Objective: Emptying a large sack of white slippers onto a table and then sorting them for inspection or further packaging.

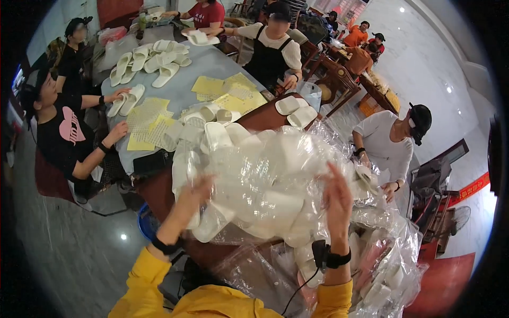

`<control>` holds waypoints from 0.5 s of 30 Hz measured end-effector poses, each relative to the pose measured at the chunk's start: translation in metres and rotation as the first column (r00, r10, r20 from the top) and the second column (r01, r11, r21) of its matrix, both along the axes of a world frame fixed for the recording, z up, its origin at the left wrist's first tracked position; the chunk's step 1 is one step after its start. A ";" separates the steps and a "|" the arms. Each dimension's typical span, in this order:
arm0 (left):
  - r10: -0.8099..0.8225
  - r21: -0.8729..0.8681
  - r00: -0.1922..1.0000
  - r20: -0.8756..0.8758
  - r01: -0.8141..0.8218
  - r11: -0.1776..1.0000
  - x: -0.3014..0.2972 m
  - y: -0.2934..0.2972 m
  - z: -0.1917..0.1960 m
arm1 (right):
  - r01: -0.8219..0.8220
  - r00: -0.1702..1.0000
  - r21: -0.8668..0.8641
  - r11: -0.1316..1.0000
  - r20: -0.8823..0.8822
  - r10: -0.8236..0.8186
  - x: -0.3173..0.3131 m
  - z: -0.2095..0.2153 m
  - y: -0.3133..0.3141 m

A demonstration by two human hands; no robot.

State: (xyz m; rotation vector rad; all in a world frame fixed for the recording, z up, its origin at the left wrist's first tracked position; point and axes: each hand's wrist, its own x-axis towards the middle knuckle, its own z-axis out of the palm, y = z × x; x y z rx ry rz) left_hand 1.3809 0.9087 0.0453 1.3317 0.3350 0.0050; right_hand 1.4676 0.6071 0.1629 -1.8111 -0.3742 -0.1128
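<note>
A large heap of white slippers (214, 220) lies in front of me, mostly under or inside clear plastic bagging (260, 169). At the heap's left side is my left hand (190, 202), its fingers smeared by motion against the plastic; what they hold, if anything, does not show. My right hand (337, 199) is raised at the right side of the heap, fingers stretched upward and apart, somewhat blurred. I cannot tell whether it touches the plastic. More bagged slippers (379, 265) spill down at the lower right.
A grey-covered table (209, 63) extends ahead with a slipper pile (151, 55) and yellow printed sheets (241, 87). One person (69, 122) at left touches a slipper pair (126, 100). Another person (387, 138) at right handles bagged slippers. A blue basin (147, 220) stands below the table.
</note>
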 end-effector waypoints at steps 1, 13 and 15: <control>-0.008 -0.118 0.991 0.137 0.025 0.993 0.021 0.022 0.006 | 0.006 1.000 0.003 1.000 0.000 -0.006 0.003 0.005 0.009; 0.083 -0.042 0.996 -0.021 -0.084 0.996 -0.041 0.006 -0.091 | 0.127 0.968 -0.097 0.987 -0.207 -0.145 -0.001 -0.108 0.021; -0.127 -0.014 0.992 -0.024 0.127 0.992 -0.058 -0.022 -0.098 | 0.117 0.978 -0.047 0.992 -0.171 -0.123 -0.006 -0.100 0.030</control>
